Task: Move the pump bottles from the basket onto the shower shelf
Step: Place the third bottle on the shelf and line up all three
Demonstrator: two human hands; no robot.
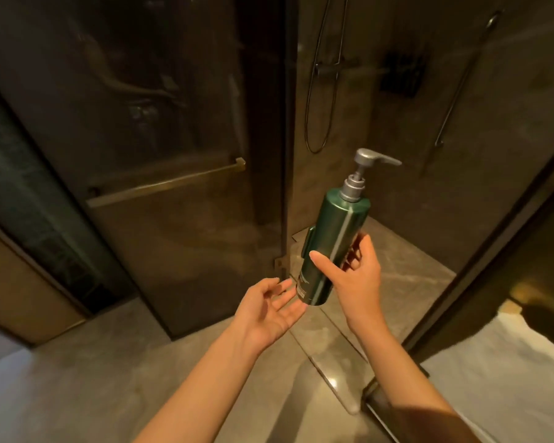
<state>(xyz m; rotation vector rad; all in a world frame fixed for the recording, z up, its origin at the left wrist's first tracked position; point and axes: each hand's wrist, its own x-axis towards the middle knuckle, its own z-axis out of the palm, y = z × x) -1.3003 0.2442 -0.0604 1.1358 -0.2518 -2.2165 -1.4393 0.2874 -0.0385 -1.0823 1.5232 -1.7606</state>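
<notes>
A dark green pump bottle (335,238) with a silver pump head is held up in front of the open shower entrance, tilted slightly to the right. My right hand (354,276) grips its lower half, thumb on the front and fingers behind. My left hand (271,306) is open, palm up, with its fingertips just below and left of the bottle's base. A dark wall-mounted shelf (402,75) hangs on the far shower wall, seen through the glass. No basket is in view.
A glass shower panel with a brass towel bar (167,183) stands on the left. The shower hose (320,91) and a grab rail (461,87) hang on the far wall. The glass door frame (480,251) runs diagonally at right, beside a white towel (509,372). Stone floor lies below.
</notes>
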